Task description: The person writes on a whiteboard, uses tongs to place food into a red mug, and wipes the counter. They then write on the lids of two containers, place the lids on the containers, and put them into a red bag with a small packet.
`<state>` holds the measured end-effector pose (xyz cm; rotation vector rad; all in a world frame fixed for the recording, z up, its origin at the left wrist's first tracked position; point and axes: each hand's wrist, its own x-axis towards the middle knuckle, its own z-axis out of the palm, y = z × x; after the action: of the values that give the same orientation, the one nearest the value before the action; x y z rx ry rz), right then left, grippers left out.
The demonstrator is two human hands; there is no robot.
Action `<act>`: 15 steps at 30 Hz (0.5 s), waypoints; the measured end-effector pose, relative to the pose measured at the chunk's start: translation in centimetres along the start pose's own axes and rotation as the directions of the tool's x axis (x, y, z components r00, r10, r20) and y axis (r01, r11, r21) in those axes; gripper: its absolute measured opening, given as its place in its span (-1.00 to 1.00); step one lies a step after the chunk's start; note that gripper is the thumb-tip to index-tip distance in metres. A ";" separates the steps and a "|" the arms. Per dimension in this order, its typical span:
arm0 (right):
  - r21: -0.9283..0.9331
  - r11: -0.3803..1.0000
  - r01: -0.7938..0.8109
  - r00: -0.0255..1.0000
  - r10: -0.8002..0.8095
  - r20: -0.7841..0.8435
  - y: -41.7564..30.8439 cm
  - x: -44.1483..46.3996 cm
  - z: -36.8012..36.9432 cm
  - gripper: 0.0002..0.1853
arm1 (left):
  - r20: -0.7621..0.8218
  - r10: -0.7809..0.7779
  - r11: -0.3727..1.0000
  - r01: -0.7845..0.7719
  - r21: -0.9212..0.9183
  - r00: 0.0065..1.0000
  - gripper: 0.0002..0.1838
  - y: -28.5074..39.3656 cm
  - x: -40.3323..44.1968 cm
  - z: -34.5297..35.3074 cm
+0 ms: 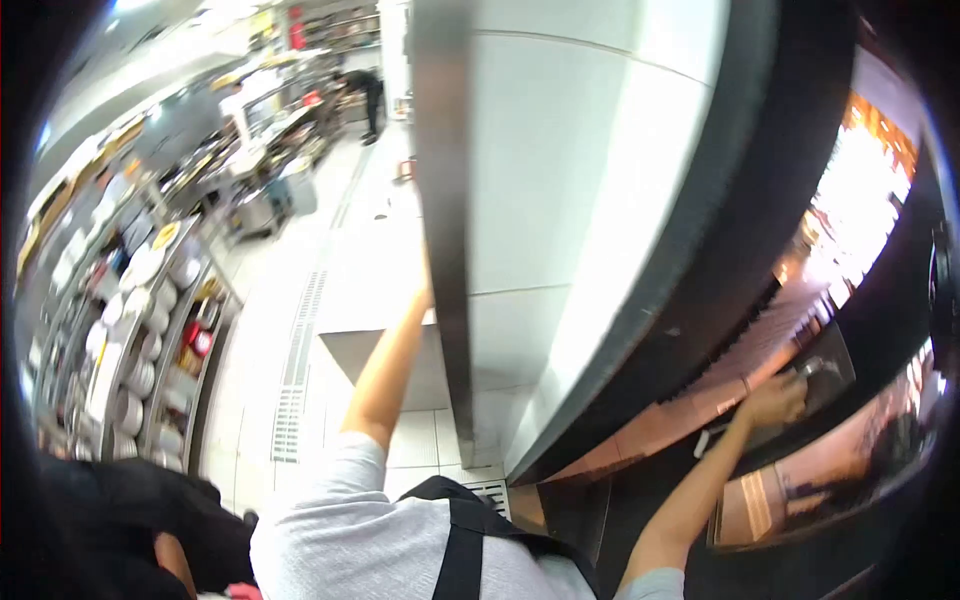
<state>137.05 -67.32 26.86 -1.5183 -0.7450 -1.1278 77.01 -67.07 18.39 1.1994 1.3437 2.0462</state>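
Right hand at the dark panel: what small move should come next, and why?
Probably steady the dark panel with the right hand before shifting it: that hand is there, while the left forearm runs to the metal wall edge and the left hand is hidden.

You are working under bright white light; overexposure is washing out the tiled floor (245,400), and white-orange glare is clipping at right. Blur is softening the shelving rack (222,273) and your right hand (775,400). The lens is bowing the black frame (690,270) and blackening the corners.
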 end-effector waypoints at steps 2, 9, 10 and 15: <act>-0.153 0.988 -0.002 0.999 0.010 0.048 -0.1 0.0 -0.3 -0.70 | -0.051 -0.038 0.993 0.032 -0.113 0.998 -0.59 -0.5 -0.4 -0.3; -0.095 0.970 0.223 0.973 -0.216 0.081 0.3 -0.5 -0.9 -0.69 | 0.209 -0.495 0.866 0.498 0.042 0.844 -0.64 -5.1 -17.8 -15.0; -0.024 0.952 0.305 0.950 -0.302 0.076 -1.2 -0.2 -2.6 -0.65 | 0.157 -0.598 0.800 0.598 0.054 0.786 -0.67 -6.0 -20.0 -18.5; 0.292 0.924 0.248 0.775 -0.370 0.513 5.4 -12.2 -4.9 -0.59 | -0.261 -0.667 0.729 0.684 -0.032 0.698 -0.73 -7.6 -25.5 -37.4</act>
<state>136.09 -72.19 13.54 -1.5915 -1.5238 -0.7885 58.96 -101.84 -5.49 0.3373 1.6655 1.6315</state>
